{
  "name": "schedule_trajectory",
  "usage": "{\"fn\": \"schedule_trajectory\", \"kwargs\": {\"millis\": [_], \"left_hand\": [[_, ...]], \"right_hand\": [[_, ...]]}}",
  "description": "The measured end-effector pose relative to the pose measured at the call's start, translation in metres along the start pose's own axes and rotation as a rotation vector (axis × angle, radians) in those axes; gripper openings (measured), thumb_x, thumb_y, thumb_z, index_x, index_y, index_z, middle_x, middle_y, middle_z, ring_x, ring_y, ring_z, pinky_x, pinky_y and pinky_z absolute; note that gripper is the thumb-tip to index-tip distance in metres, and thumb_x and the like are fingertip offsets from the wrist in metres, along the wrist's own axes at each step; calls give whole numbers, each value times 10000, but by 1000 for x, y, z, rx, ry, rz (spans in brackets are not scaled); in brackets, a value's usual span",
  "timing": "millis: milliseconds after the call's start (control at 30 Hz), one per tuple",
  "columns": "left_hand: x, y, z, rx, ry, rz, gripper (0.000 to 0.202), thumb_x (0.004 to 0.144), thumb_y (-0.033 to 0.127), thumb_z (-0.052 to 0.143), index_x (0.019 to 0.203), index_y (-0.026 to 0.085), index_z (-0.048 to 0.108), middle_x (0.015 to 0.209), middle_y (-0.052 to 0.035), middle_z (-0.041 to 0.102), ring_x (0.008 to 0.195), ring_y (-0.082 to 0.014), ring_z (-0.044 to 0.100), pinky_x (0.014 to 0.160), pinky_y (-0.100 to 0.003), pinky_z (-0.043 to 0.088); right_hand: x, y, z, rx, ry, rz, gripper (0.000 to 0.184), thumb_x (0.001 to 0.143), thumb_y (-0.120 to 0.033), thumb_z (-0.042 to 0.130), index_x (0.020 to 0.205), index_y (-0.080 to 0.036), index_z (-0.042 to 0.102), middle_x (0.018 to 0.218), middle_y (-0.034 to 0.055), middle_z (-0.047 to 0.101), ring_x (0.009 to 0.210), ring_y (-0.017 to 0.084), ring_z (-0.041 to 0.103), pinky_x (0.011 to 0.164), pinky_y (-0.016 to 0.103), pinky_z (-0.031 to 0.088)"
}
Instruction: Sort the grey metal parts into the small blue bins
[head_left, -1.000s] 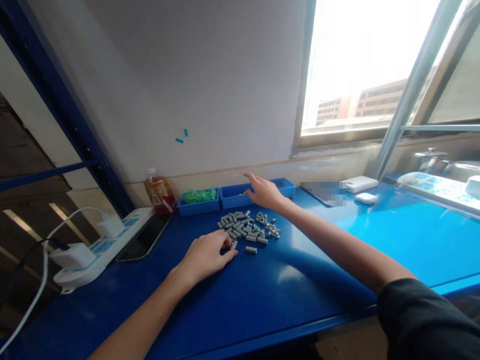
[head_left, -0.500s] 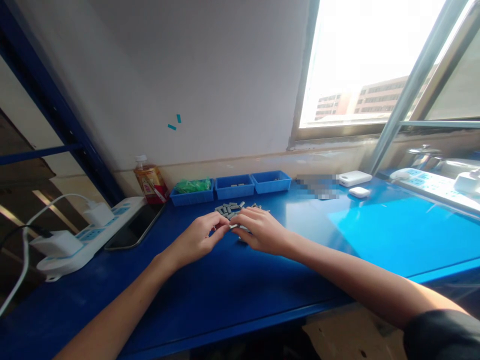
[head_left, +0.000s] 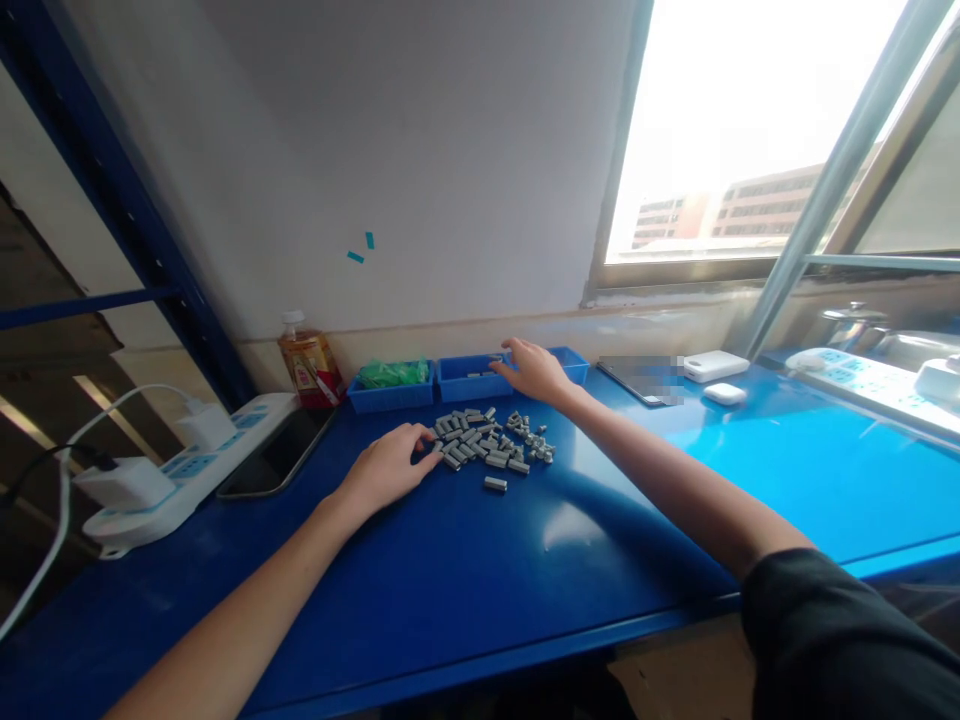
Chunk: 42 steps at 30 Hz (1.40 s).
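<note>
My left hand (head_left: pixel 394 465) rests at the left edge of a pile of small grey metal spacers (head_left: pixel 469 435). Its thumb and forefinger curve around a spacer (head_left: pixel 437 447) there. Over the middle blue bin (head_left: pixel 459 388) is my right hand (head_left: pixel 536 370), thumb and forefinger apart. A small grey metal piece (head_left: pixel 496 358) shows by the right thumb tip; whether it still touches the fingers is hard to see. Small screw-like metal parts (head_left: pixel 529 435) lie at the pile's right side. One spacer (head_left: pixel 495 484) lies by itself in front.
The left bin (head_left: pixel 390 398) holds green plastic (head_left: pixel 394 373); the right bin (head_left: pixel 574 365) is partly behind my hand. A drink bottle (head_left: pixel 309 365), a phone (head_left: pixel 274 462) and a power strip (head_left: pixel 161 500) stand left. White cases (head_left: pixel 715 366) are at the right.
My hands were together over the pile. The right one has moved up and away to the middle bin, and its fingers have parted. The left stays at the pile's left edge.
</note>
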<state>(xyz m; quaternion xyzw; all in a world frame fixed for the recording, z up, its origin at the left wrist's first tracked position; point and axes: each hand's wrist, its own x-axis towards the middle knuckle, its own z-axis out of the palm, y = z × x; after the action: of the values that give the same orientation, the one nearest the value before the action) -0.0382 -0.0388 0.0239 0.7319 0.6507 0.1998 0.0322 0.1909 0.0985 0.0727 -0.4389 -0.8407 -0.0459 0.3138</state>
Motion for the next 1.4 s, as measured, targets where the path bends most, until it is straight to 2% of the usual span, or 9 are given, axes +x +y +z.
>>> {"fn": "schedule_trajectory", "kwargs": {"millis": [167,333,500,667,767,900,967,1233,1400], "left_hand": [[2,-7,2,19,-10,30,260,865,379,444,912,199,626,946,-58,640,849,-215,604,752,-324,448],[-4,17,-6,-264,98,184,277,930,351,385,1022,180,583,992,-57,645,925,-189,599,827,-295,456],[-16,43,-11,-334,42,318,264,951,318,375,1010,177,590,951,-47,640,878,-166,594,804,-263,453],[-17,42,-11,-288,-35,328,312,961,354,341,937,184,601,902,-42,639,865,-172,593,804,-269,444],[-15,34,-13,-159,-86,299,292,945,365,370,971,212,617,974,-43,633,905,-187,596,812,-278,443],[-15,21,-13,-38,-142,272,219,890,301,470,1055,275,612,1111,-26,606,973,-195,595,843,-285,439],[-14,16,-11,-19,-148,260,183,862,277,505,1008,275,616,1082,-19,620,981,-200,589,834,-289,440],[-12,24,-5,-302,-120,195,163,878,327,474,939,202,559,872,-32,649,800,-177,604,729,-285,457],[-16,40,-2,-605,-51,172,328,879,349,511,1157,218,398,819,9,647,769,-140,617,750,-270,464]], "right_hand": [[-47,-2,3,56,-65,-127,265,906,-358,502,1069,-167,585,937,71,652,901,203,591,780,296,429],[-98,-33,-1,109,-35,-398,312,894,-370,527,1138,-176,548,978,82,644,902,214,577,783,318,426],[-102,-55,0,149,62,-494,256,943,-379,442,993,-172,584,863,65,639,777,180,573,723,293,408],[-101,-53,-3,79,67,-552,297,950,-382,416,838,-178,600,748,51,594,718,163,543,670,282,375],[-74,-40,2,27,88,-462,331,957,-381,386,788,-178,585,760,56,577,726,168,535,673,285,373],[-20,-18,14,-66,114,-86,273,936,-344,433,1051,-134,563,985,128,590,910,236,541,738,318,407],[-11,-12,16,-119,63,-11,364,899,-344,494,1174,-106,514,1083,167,565,997,284,512,775,358,417],[-95,-38,-5,57,-48,-397,256,894,-348,521,1072,-172,572,946,92,608,899,229,517,790,346,396],[-101,-58,-3,113,-40,-593,156,924,-271,456,981,-186,574,871,70,611,818,194,531,724,311,380]]}}
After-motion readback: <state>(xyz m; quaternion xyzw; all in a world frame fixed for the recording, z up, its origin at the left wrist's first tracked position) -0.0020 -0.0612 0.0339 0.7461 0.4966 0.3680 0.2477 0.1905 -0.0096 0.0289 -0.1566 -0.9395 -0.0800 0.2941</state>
